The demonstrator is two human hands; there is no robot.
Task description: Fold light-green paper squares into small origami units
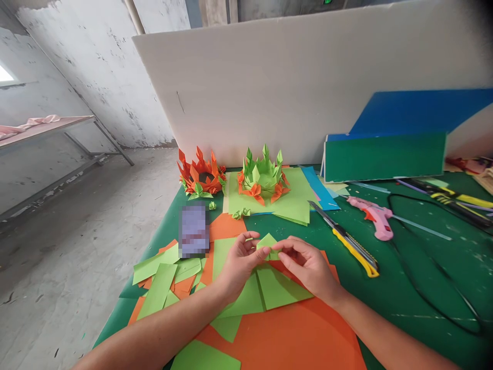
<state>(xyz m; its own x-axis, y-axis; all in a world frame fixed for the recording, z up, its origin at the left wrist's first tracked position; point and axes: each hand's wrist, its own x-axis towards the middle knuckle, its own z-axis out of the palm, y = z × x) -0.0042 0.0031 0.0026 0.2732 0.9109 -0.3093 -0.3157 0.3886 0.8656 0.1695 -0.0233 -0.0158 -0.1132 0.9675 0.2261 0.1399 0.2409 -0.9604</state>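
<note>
A small folded piece of light green paper (268, 240) with a pointed top is held up between my two hands. My left hand (243, 259) pinches its left side, thumb across the front. At its right edge, my right hand (304, 262) grips with thumb and fingers together. Below the hands lie flat green sheets (283, 288) over a large orange sheet (296, 334). Beyond them stand a green folded-paper crown (264, 172) with orange flowers around its base and an orange folded-paper crown (201, 172) with green pieces at its foot.
On the right lie a yellow utility knife (350, 244), a pink glue gun (373, 216) and its black cable. A blurred-out rectangular object (193, 229) and green paper strips (157, 288) are on the left. A white board (269, 87) rises behind the green table (419, 308).
</note>
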